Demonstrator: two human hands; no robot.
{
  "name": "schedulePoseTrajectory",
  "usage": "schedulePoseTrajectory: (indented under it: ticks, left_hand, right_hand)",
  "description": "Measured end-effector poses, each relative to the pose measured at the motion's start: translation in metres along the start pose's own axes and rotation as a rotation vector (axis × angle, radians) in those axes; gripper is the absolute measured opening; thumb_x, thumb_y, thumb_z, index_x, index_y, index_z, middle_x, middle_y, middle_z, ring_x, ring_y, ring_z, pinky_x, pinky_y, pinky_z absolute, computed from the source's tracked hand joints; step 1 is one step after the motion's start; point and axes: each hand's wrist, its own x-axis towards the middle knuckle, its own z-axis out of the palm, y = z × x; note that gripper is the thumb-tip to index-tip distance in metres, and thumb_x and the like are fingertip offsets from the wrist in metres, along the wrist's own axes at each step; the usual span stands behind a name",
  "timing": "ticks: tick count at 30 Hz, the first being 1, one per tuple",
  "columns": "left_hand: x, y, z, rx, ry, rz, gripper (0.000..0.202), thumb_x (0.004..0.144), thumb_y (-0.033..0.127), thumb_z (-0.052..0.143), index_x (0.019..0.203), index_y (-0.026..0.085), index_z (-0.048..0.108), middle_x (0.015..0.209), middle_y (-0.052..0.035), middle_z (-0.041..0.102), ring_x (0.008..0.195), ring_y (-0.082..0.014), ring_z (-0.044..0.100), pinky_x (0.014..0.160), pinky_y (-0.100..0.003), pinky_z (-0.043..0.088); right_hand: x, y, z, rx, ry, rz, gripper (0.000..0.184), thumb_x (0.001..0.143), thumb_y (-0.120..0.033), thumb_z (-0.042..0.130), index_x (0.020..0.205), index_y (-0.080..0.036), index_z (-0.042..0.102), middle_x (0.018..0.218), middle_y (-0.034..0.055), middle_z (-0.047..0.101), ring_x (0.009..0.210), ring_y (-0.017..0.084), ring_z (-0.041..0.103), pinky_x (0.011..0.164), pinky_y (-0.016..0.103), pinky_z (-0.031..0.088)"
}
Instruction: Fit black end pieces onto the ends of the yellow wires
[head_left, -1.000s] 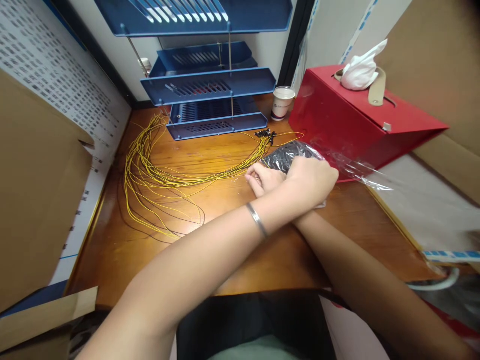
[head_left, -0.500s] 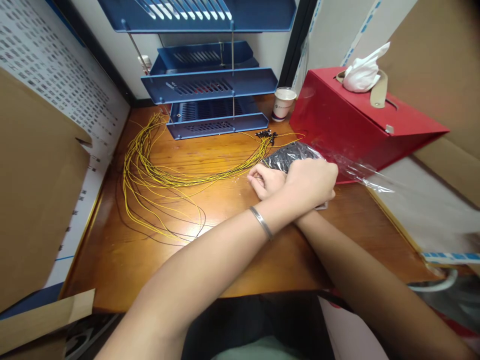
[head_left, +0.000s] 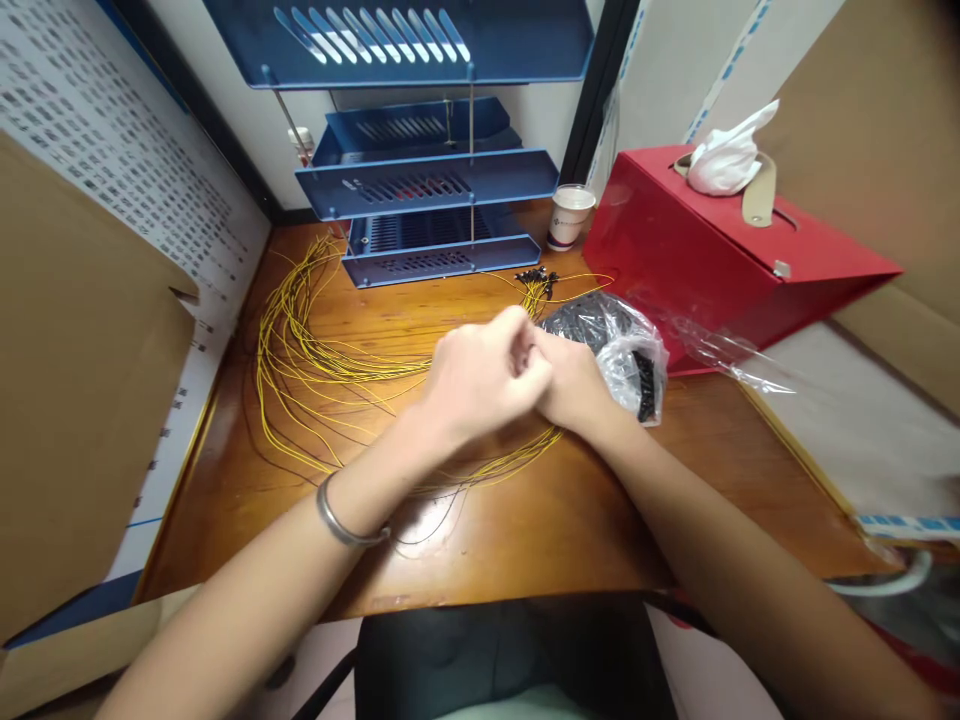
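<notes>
Both hands meet over the middle of the work: my left hand (head_left: 484,380) has its fingers curled in, knuckles up, against my right hand (head_left: 574,375), which is also bent over; whatever sits between them is hidden, so I cannot tell what either grips. The yellow and black wires (head_left: 360,372) run in from the left and disappear beneath my hands, with a looser run curving out below the right one; their black ends (head_left: 538,280) lie bunched just beyond. In my judgement, the step at hand is working this bundle, and it calls for a light pinch, strands drawn together evenly, the bunched ends level, and no sharp bends (the outlying loops at left look the likeliest to snag). The clear bag of black parts (head_left: 600,315) lies just beside my right hand; better to steer my wrist clear of it. Surface: varnished wooden tabletop (head_left: 540,540), with glare near its front edge. Room: a blue tray rack (head_left: 495,182) at the back, a paper cup (head_left: 570,218) next to it, a red box (head_left: 675,265) with a white tissue (head_left: 724,160) at right, and cardboard (head_left: 82,380) at left.
</notes>
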Motion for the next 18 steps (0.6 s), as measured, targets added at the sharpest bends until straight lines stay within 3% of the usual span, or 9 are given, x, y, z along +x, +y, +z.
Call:
schedulePoseTrajectory:
  ticks: [4, 6, 8, 11, 13, 15, 18]
  left_hand:
    - [-0.014, -0.044, -0.015, -0.116, 0.059, -0.079, 0.005, 0.081, 0.024, 0.059, 0.079, 0.019, 0.058, 0.071, 0.0013, 0.065, 0.054, -0.0104, 0.049, 0.058, -0.025, 0.039]
    - [-0.018, -0.057, -0.026, -0.159, -0.059, -0.128, 0.009, 0.083, 0.028, 0.06, 0.08, 0.019, 0.06, 0.073, -0.0002, 0.066, 0.059, -0.0119, 0.053, 0.059, -0.024, 0.041]
    - [-0.022, -0.062, -0.039, -0.302, -0.343, -0.226, 0.013, 0.085, 0.03, 0.059, 0.08, 0.019, 0.058, 0.072, -0.0016, 0.066, 0.062, -0.0138, 0.059, 0.059, -0.024, 0.045]
    - [-0.029, -0.058, -0.056, -0.557, -0.968, -0.439, 0.014, 0.09, 0.033, 0.056, 0.084, 0.02, 0.052, 0.071, -0.0029, 0.07, 0.052, -0.0139, 0.059, 0.05, -0.025, 0.046]
    - [-0.034, -0.052, -0.057, -0.619, -1.195, -0.511, 0.017, 0.092, 0.035, 0.056, 0.087, 0.021, 0.05, 0.075, -0.0041, 0.073, 0.052, -0.014, 0.061, 0.049, -0.024, 0.047]
    - [-0.038, -0.047, -0.052, -0.598, -1.247, -0.531, 0.017, 0.094, 0.035, 0.055, 0.087, 0.021, 0.048, 0.074, -0.0034, 0.073, 0.054, -0.0136, 0.063, 0.05, -0.022, 0.047]
    - [-0.041, -0.043, -0.041, -0.626, -1.145, -0.49, 0.018, 0.098, 0.035, 0.051, 0.088, 0.02, 0.047, 0.079, -0.0054, 0.074, 0.058, -0.0129, 0.064, 0.053, -0.022, 0.049]
  right_hand:
    - [0.0, -0.004, -0.001, 0.064, 0.124, 0.035, 0.011, 0.093, -0.026, 0.051, 0.088, -0.02, 0.059, 0.077, 0.0045, 0.067, 0.066, 0.019, 0.059, 0.066, 0.031, 0.04]
    - [0.0, -0.004, -0.001, 0.097, 0.155, 0.048, 0.01, 0.093, -0.026, 0.051, 0.087, -0.021, 0.057, 0.076, 0.0035, 0.066, 0.062, 0.017, 0.056, 0.064, 0.031, 0.04]
    - [0.0, -0.004, -0.002, 0.116, 0.17, 0.062, 0.01, 0.093, -0.027, 0.052, 0.086, -0.021, 0.057, 0.073, 0.0023, 0.064, 0.06, 0.016, 0.054, 0.062, 0.031, 0.039]
    - [0.0, -0.004, -0.004, 0.123, 0.181, 0.071, 0.01, 0.093, -0.026, 0.052, 0.086, -0.021, 0.056, 0.067, 0.0003, 0.059, 0.058, 0.016, 0.053, 0.061, 0.031, 0.038]
    - [0.0, -0.004, -0.006, 0.125, 0.174, 0.068, 0.009, 0.093, -0.026, 0.052, 0.086, -0.021, 0.056, 0.065, -0.0004, 0.057, 0.058, 0.016, 0.052, 0.06, 0.031, 0.037]
    - [0.0, -0.005, -0.007, 0.131, 0.169, 0.06, 0.009, 0.093, -0.026, 0.052, 0.086, -0.021, 0.056, 0.065, -0.0008, 0.057, 0.058, 0.015, 0.051, 0.06, 0.031, 0.037]
    - [0.0, -0.007, -0.008, 0.133, 0.171, 0.049, 0.009, 0.093, -0.026, 0.052, 0.087, -0.021, 0.056, 0.065, -0.0013, 0.056, 0.058, 0.015, 0.051, 0.061, 0.03, 0.036]
